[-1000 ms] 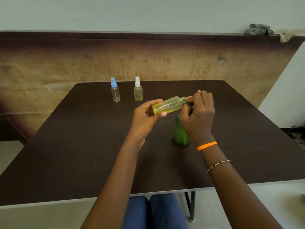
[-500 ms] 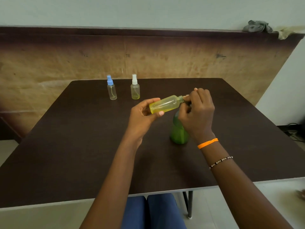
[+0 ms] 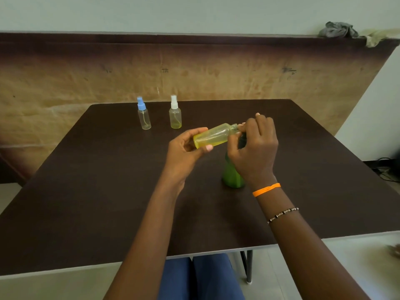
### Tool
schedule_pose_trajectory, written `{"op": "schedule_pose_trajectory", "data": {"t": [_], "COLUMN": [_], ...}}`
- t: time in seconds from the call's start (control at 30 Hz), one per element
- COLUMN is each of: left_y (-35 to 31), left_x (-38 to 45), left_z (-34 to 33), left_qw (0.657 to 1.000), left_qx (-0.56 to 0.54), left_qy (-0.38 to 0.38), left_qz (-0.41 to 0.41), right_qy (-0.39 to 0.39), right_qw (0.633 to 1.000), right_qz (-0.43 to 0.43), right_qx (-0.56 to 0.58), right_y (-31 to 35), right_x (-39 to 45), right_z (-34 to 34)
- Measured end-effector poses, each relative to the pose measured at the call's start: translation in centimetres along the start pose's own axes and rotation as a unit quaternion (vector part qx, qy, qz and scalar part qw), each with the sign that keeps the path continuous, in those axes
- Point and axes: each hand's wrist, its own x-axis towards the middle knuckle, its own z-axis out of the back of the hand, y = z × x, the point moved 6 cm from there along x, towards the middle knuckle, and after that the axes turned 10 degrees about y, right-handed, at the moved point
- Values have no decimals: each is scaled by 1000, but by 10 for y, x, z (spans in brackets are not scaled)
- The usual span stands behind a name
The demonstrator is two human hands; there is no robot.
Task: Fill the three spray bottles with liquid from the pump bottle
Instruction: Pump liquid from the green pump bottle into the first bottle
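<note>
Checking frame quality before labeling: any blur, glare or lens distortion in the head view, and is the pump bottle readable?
Head view: soft, even light, no hard shadows or glare on the table; wide-angle bending shows at the table edges and wall ledge; slight softness overall, and the two far spray bottles are small. The green pump bottle is mostly hidden behind the right hand; the left hand holds the tilted yellow bottle.

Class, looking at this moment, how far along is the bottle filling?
Nothing looks finished: the white-capped bottle shows only a little yellow. In hand: the left hand holds a tilted bottle, right hand at its neck. Left: the blue-capped bottle looks nearly empty.
</note>
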Motion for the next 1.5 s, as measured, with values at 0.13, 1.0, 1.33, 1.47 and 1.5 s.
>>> {"op": "schedule_pose_trajectory", "data": {"t": [0.13,1.0,1.33,1.47,1.5], "left_y": [-1,-5,-6,-5,-4], "left_x": [-1,1,-1,-1,0], "left_z": [-2,-8,-8,-8,-7], "left_qw": [1000,1000,1000,1000,1000], "left_qx": [-5,0,-7,-7,-5], "left_qy": [2,2,5,4,3], "left_qz": [1,-6,-10,-5,-3], "right_qy": [11,9,49,17,6], "right_qw": [1000,998,998,998,999], "right_qz": [10,-1,-13,-14,-7], "right_qx": [15,61,40,52,53], "right_y": [-1,-3,3,0,-1], "right_x": [1,0,11,2,-1], "right_z": [3,6,12,10,8]}}
